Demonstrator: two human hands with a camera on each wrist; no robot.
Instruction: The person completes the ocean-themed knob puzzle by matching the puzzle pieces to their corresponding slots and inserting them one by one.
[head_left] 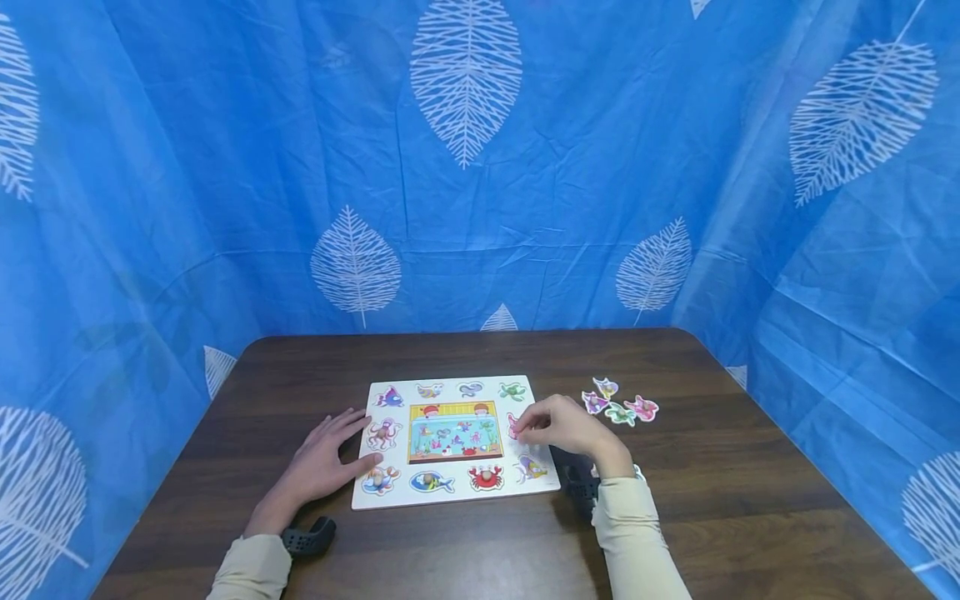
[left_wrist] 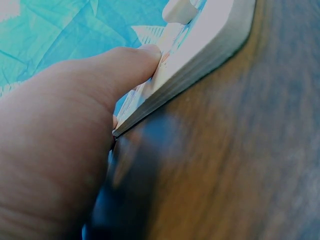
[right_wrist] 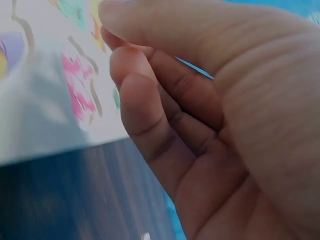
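A white wooden peg puzzle board (head_left: pixel 465 492) lies on the table, showing sea animals around a fish-tank picture (head_left: pixel 455 432). My left hand (head_left: pixel 324 462) is spread at the board's left edge, its thumb touching the corner by the lower-left piece (head_left: pixel 380 479). In the left wrist view, the thumb (left_wrist: pixel 125 67) rests on the board's edge (left_wrist: pixel 200 57). My right hand (head_left: pixel 564 427) hovers over the right side, fingers loosely bent, by a pink animal recess (right_wrist: pixel 79 85). No piece shows between its fingers; the index fingertip is partly hidden behind the thumb.
Several loose puzzle pieces, among them a pink one (head_left: pixel 642 408) and a green one (head_left: pixel 620 414), lie right of the board. Something white (head_left: pixel 639 473) shows partly behind the right wrist. Blue leaf-patterned cloth (head_left: pixel 480 208) surrounds the brown table (head_left: pixel 735 508).
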